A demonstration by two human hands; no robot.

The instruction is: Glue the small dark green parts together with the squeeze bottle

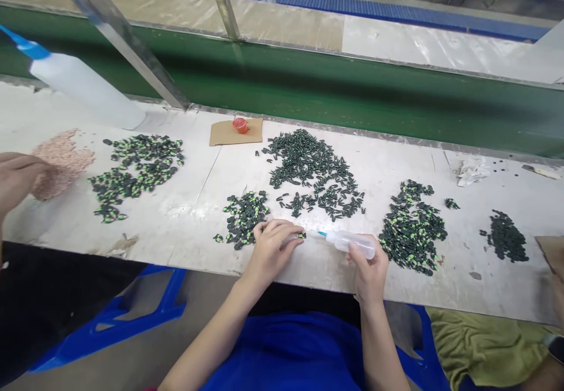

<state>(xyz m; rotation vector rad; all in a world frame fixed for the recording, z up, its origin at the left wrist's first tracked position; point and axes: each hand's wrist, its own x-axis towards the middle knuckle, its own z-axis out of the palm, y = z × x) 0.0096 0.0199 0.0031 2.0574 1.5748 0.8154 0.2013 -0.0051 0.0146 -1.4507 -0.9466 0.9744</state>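
My left hand (275, 243) pinches a small black-and-green piece (301, 235) between thumb and fingertips, low over the table's near side. In my right hand (372, 268) is a clear squeeze bottle (351, 243), lying nearly level. Its thin blue tip points left at the small piece, a short gap apart. Beside my left hand spreads a heap of black-and-green pieces (245, 218). Farther back lies a big pile of small dark rod-shaped parts (304, 162). To the right of my right hand is another heap of black-and-green pieces (414, 226).
A red cup (240, 125) stands on a cardboard piece (220, 135). At left, a co-worker's hand (17, 179) touches a pile of pinkish bits (66, 162), near a large white bottle (88, 88). Black parts (504, 237) lie at right. A green strip (282, 83) runs behind the table.
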